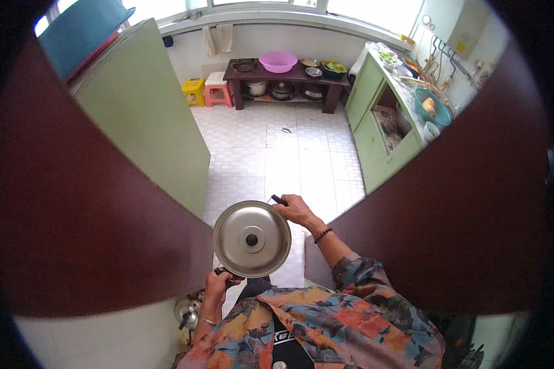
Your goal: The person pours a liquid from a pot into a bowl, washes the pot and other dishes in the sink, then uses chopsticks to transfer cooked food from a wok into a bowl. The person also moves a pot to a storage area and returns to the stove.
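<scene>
A round metal pot with its lid point(240, 251) on is held in front of my body, over the tiled floor. The lid is dull silver with a black knob point(251, 240) at its centre and hides most of the pot. My left hand point(217, 283) is closed around the black side handle at the lower left. At the upper right, my right hand point(296, 210) grips the opposite black handle point(279, 200). The lid looks about level.
Dark red-brown door frame sides point(120, 221) flank me. Beyond, a green cabinet panel point(157, 120) stands left and a green cabinet point(374, 124) with bowls right. Against the far wall are a low dark table point(300, 78), a pink basin point(278, 62) and plastic stools point(218, 90).
</scene>
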Demonstrator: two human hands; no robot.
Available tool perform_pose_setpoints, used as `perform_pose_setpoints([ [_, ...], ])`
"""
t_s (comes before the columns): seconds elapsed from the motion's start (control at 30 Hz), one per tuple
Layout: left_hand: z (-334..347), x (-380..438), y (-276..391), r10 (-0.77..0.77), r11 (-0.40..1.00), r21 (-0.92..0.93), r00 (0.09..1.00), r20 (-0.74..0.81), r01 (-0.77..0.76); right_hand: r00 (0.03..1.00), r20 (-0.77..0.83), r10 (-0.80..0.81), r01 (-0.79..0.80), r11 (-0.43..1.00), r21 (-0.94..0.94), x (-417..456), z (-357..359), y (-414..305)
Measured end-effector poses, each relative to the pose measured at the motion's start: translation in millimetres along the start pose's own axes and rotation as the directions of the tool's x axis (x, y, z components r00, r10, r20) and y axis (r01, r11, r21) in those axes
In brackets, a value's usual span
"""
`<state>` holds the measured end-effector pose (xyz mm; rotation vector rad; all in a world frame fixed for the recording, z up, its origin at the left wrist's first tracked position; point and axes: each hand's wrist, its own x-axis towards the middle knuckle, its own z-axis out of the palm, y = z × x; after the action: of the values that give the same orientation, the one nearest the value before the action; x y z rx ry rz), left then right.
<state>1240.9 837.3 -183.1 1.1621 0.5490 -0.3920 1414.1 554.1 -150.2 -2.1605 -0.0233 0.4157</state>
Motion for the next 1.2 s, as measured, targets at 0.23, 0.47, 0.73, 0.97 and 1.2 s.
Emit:
perform_pose_setpoints([
  [0.23,47.3,144.3,128.9,-0.036,0.983,0.184,0.998,0.057,0.024,0.996,-0.08,0.039,-0.021,0.975,0.219,104.6,-80.8,-14.0],
  [0.47,104.4,298.6,228.5,-0.038,0.95,0.312,0.981,0.19,-0.024,0.974,-0.22,0.06,-0.013,0.978,0.207,226.9,-148.6,-4.4],
  [0.73,152.4,432.4,302.4,-0.01,0.97,0.245,1.0,0.011,0.007,0.986,-0.144,-0.088,0.111,0.98,0.162,426.7,-212.0,-14.3],
  [0.97,160.3,503.8,377.3,0.08,0.997,0.032,0.98,-0.181,-0.076,0.97,-0.011,-0.244,0.242,0.955,0.174,596.0,-226.8,-77.0],
  [1.2,147.4,594.0,451.9,0.035,0.989,-0.138,0.99,-0.136,-0.053,0.984,-0.005,-0.175,0.17,0.944,0.282,733.2,-235.4,-119.5],
])
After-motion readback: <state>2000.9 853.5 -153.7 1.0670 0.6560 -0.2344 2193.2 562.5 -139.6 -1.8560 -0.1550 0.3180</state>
